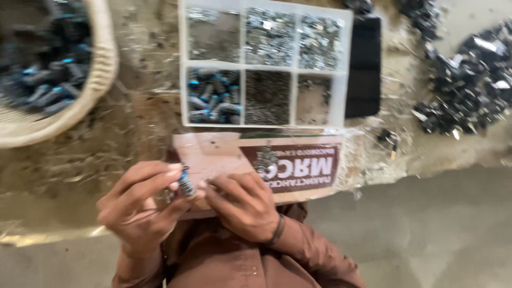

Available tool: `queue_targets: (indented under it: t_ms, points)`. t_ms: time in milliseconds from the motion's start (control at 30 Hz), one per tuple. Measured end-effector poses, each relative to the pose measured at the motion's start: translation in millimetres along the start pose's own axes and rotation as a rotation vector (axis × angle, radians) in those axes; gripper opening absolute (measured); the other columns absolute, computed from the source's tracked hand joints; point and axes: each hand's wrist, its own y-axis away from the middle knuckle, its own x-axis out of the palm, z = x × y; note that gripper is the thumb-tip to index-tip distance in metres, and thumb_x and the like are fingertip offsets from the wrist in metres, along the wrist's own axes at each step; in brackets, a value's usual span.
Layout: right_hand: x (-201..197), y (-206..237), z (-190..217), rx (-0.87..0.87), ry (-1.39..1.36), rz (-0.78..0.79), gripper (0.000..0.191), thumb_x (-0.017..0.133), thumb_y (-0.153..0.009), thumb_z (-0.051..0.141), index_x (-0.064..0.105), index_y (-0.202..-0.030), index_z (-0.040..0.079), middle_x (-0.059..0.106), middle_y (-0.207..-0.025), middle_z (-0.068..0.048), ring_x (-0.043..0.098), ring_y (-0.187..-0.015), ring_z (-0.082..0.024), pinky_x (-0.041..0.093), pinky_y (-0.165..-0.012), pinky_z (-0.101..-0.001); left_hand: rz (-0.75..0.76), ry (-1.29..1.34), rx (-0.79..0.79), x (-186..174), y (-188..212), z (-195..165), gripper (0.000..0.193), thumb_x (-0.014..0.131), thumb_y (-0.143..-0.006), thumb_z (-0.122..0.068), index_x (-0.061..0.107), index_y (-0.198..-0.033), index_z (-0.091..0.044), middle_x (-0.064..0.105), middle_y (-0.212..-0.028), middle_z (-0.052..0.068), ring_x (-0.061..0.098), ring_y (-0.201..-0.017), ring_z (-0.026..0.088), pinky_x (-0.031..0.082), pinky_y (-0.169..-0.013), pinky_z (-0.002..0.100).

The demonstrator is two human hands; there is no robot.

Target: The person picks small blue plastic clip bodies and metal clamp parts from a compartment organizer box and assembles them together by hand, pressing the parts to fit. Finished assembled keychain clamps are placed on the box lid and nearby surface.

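Blue-tipped dark small part (pixel 185 184) is pinched between the fingers of the left hand (pixel 140 205), just above the lap. Right hand (pixel 244 205) is curled narrow beside it, fingertips near the part; whether it holds something I cannot tell. Behind them lies a cardboard piece (pixel 224 154), then a white compartment tray (pixel 265 66) with similar parts, and a woven basket (pixel 101 69) at left.
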Motion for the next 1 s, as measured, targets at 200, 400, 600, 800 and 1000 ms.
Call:
queue_targets:
  t_ms: [200, 400, 600, 800, 1000]
  points:
    - [-39, -10, -27, 0.111, 0.142, -0.347, 0.016, 0.08, -0.087, 0.007, 0.075, -0.103, 0.008, 0.068, -0.104, -0.006, 0.067, -0.095, -0.021, 0.056, -0.08, -0.0359, 0.051, 0.01, -0.003, -6, -6, -4, 0.037, 0.09, -0.076, -0.002, 0.073, -0.109, -0.001, 0.072, -0.111, 0.013, 0.07, -0.091, 0.017, 0.059, -0.069, 0.023]
    - [-93, -79, -117, 0.135, 0.491, -0.178, 0.021, 0.086, -0.101, 0.018, 0.078, -0.117, 0.008, 0.07, -0.109, -0.005, 0.06, -0.095, -0.018, 0.047, -0.086, -0.0324, 0.054, -0.004, 0.061, 0, -11, -10, 0.04, 0.092, -0.074, -0.004, 0.073, -0.108, -0.003, 0.072, -0.11, 0.01, 0.07, -0.089, 0.016, 0.058, -0.065, 0.022]
    - [-85, -167, -144, 0.241, 0.548, 0.144, 0.025, 0.086, -0.084, 0.033, 0.08, -0.098, 0.012, 0.069, -0.098, -0.008, 0.06, -0.093, -0.027, 0.05, -0.076, -0.0432, 0.045, 0.006, 0.027, 2, -11, -16, 0.04, 0.093, -0.072, -0.004, 0.073, -0.106, -0.004, 0.072, -0.109, 0.011, 0.07, -0.086, 0.014, 0.059, -0.069, 0.024]
    - [-74, -166, -146, 0.228, 0.494, 0.185, 0.032, 0.084, -0.086, 0.033, 0.076, -0.105, 0.009, 0.069, -0.103, -0.012, 0.063, -0.101, -0.031, 0.05, -0.079, -0.0479, 0.052, -0.026, -0.003, 2, -15, -18, 0.041, 0.093, -0.071, -0.005, 0.073, -0.106, -0.004, 0.073, -0.106, 0.011, 0.071, -0.087, 0.016, 0.059, -0.072, 0.027]
    - [-78, -172, -145, 0.294, 0.534, 0.266, 0.058, 0.087, -0.081, 0.049, 0.07, -0.113, 0.003, 0.067, -0.104, -0.016, 0.066, -0.094, -0.032, 0.052, -0.078, -0.0469, 0.078, -0.006, 0.042, 7, -18, -16, 0.042, 0.094, -0.071, -0.006, 0.073, -0.107, -0.005, 0.073, -0.107, 0.01, 0.072, -0.09, 0.019, 0.059, -0.076, 0.029]
